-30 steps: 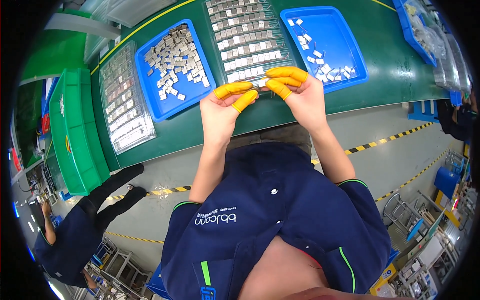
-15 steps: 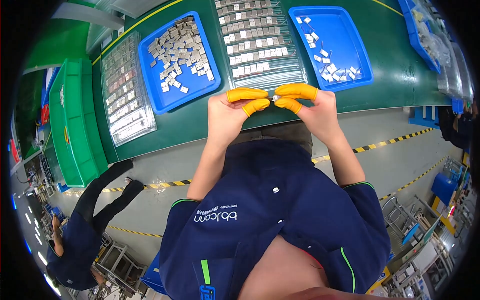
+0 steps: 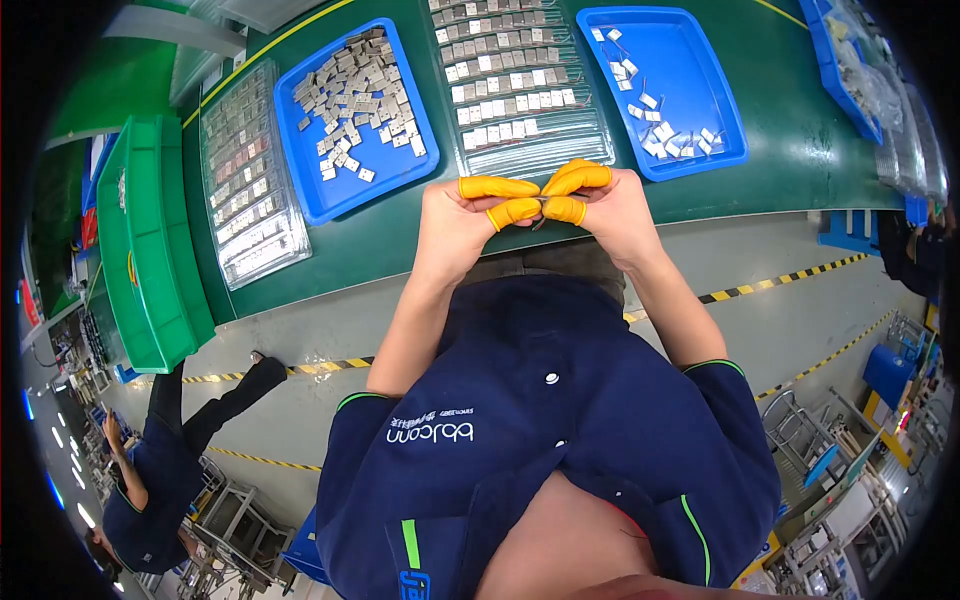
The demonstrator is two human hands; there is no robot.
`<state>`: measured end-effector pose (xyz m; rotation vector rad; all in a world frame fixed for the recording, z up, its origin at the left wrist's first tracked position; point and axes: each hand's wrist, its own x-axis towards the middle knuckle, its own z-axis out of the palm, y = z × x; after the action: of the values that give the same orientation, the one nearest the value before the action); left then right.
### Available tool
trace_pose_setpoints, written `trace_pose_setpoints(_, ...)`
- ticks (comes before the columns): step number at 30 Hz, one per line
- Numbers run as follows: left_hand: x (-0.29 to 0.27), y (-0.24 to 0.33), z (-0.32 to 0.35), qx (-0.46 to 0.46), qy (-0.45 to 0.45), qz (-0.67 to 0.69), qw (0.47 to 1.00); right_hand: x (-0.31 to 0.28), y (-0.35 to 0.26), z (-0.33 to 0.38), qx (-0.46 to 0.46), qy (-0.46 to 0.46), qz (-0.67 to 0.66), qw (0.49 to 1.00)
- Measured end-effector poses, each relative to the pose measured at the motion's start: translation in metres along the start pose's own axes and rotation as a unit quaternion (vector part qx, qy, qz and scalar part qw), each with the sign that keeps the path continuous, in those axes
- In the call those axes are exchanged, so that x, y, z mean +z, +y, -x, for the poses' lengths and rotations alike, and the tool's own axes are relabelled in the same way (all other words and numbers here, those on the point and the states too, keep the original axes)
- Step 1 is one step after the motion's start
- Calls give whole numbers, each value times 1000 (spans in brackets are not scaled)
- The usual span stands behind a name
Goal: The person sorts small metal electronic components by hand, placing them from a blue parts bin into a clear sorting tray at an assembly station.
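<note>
My left hand (image 3: 449,226) and my right hand (image 3: 616,214) meet above the near table edge, yellow covers on their thumbs and forefingers. Both are closed in a pinch, fingertips touching. Between them they hold a small wired connector; only a dark thin bit of wire (image 3: 540,224) shows below the fingertips, and its white housing is hidden. Just beyond the hands lies a clear ribbed tray (image 3: 545,158) with rows of small white and grey connectors (image 3: 500,132). To its right a blue tray (image 3: 690,90) holds several white connectors with wires (image 3: 665,140).
Left of the middle stands a blue tray (image 3: 310,205) of loose pale blocks (image 3: 360,95). Beside it are stacked clear trays (image 3: 265,250) and a green bin (image 3: 165,300). Bagged parts (image 3: 890,110) lie at the far right. Another person (image 3: 160,480) is on the floor at left.
My right hand has shifted slightly left and its fingertips now press against the left ones. The white housing is now covered, and a wire end shows below. The other person has moved.
</note>
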<state>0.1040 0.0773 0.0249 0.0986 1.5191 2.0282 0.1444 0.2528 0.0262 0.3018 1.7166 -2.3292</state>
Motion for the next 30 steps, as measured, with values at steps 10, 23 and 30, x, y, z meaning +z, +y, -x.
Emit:
trace_pose_setpoints(10, 4, 2, -14, 251, 164, -304, 904, -10, -6, -28, -263, 131, 338, 894)
trace_pose_setpoints(23, 0, -21, -26, 348, 150, -601, 704, -17, 9, -51, -386, 170, 592, 687)
trace_pose_setpoints(30, 4, -25, -30, 349, 150, -591, 711, -24, 15, -52, -374, 148, 573, 714)
